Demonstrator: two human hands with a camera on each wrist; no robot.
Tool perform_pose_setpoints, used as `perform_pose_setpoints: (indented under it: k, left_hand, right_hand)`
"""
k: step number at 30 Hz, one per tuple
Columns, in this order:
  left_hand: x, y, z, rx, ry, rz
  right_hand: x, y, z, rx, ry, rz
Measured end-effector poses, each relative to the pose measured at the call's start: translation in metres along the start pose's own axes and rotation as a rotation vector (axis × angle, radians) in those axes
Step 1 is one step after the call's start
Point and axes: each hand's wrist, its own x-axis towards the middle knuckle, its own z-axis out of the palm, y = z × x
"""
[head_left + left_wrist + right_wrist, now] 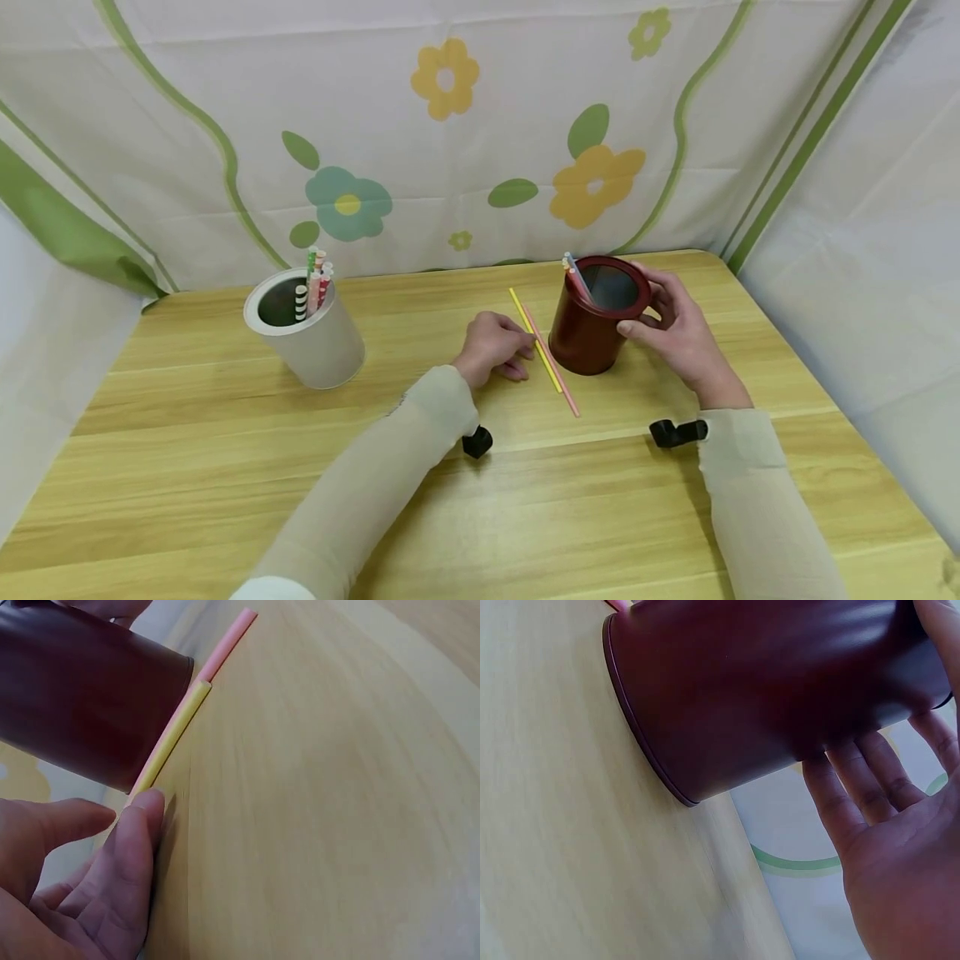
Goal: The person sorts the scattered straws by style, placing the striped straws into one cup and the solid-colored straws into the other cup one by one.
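Note:
A yellow straw [551,372] and a pink straw [572,402] lie side by side on the table, just left of a dark red cylindrical holder [588,335]. My left hand [497,346] is at the straws, its fingertips right at the yellow one. In the left wrist view the thumb [79,819] stands apart from the fingers [135,847]. With thumb at the front rim and fingers round the far side, my right hand [678,333] grips the red holder, which stands upright. Several straws [579,285] lean inside it, blue and pink among them.
A white cylindrical holder [330,350] with several patterned straws [314,293] stands on the left of the wooden table [525,525]. Behind the table hangs a flowered curtain [450,167]. Black camera mounts [477,442] stick out at both wrists.

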Motion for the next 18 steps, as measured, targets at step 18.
perform_pose_setpoints:
  k: [18]
  left_hand:
    - [0.009, 0.005, 0.011, 0.069, 0.155, -0.095]
  right_hand:
    - [0.000, 0.000, 0.001, 0.012, 0.007, 0.007]
